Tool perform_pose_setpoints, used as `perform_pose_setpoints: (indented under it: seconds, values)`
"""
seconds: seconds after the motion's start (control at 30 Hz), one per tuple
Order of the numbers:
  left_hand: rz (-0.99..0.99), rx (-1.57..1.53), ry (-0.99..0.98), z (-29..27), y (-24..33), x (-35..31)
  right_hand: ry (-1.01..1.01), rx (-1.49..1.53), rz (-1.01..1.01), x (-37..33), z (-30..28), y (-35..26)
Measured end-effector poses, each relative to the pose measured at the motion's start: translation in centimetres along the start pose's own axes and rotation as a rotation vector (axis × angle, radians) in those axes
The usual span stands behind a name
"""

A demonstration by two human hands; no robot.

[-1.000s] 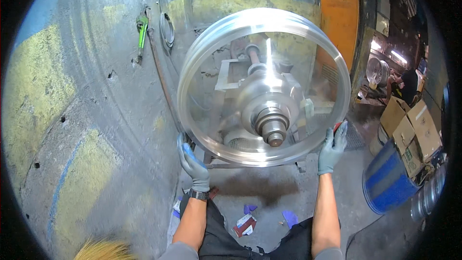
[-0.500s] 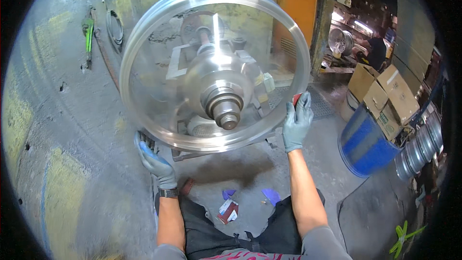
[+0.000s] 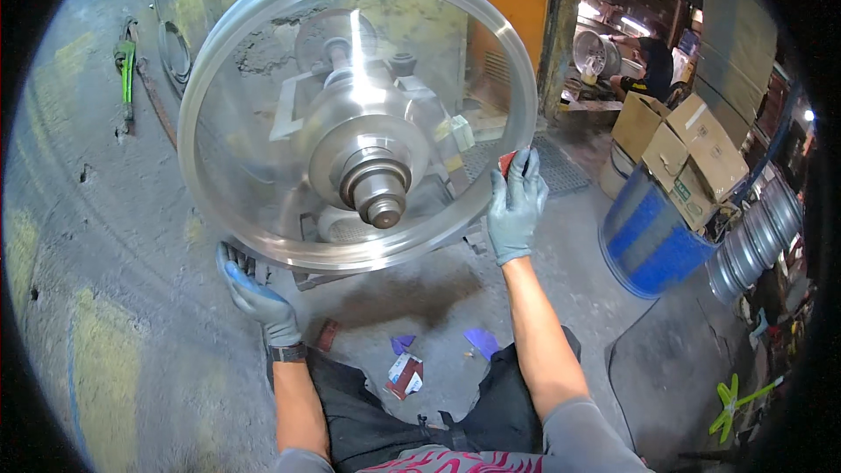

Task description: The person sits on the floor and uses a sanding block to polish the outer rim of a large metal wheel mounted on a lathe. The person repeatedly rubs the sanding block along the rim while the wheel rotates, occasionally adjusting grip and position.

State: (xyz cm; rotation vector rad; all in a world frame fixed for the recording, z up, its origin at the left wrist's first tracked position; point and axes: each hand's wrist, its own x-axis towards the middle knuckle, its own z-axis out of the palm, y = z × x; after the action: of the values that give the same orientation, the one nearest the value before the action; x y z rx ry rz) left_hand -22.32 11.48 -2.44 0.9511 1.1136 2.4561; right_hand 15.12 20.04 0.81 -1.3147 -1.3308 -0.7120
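A bright metal wheel rim (image 3: 517,61) is mounted on a stepped spindle (image 3: 377,186). Its spokes are smeared to a see-through blur, so it is spinning. My right hand (image 3: 517,215), in a grey glove, pinches a small piece of red sandpaper (image 3: 505,163) at the rim's lower right edge. Close to the lower left edge is my left hand (image 3: 258,298), in a grey glove with a blue palm. Its fingers are stretched out along the rim with nothing visible in them; whether they touch the metal I cannot tell.
On the floor lie a red block (image 3: 328,335), purple scraps (image 3: 481,342) and a red-and-white packet (image 3: 406,377). At the right stands a blue drum (image 3: 653,241) with cardboard boxes (image 3: 696,153), beside several stacked rims (image 3: 758,241). Another person (image 3: 653,66) sits beyond the doorway.
The whole view has shifted, so the wheel and both hands appear farther left and slightly higher. Both hands keep their places at the rim, and the wheel is still spinning.
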Motion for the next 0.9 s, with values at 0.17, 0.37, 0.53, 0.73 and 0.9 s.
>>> perform_pose_setpoints:
  seconds: [0.17, 0.37, 0.53, 0.73, 0.9]
  values:
    - [-0.027, 0.003, 0.013, 0.34, 0.57, -0.12, 0.001, -0.017, -0.022, -0.1, 0.2, 0.25]
    - [-0.019, 0.009, -0.013, 0.43, 0.82, -0.17, 0.015, -0.022, -0.036, -0.13, 0.28, 0.5]
    - [-0.007, 0.043, -0.021, 0.06, 0.45, 0.15, 0.011, 0.026, 0.001, -0.16, 0.39, 0.5]
    - [-0.013, 0.076, -0.016, -0.21, 0.16, 0.15, -0.085, 0.085, 0.042, -0.31, -0.16, 0.14]
    - [-0.039, 0.034, -0.004, 0.35, 0.66, -0.12, -0.009, 0.082, 0.032, 0.01, 0.11, 0.28]
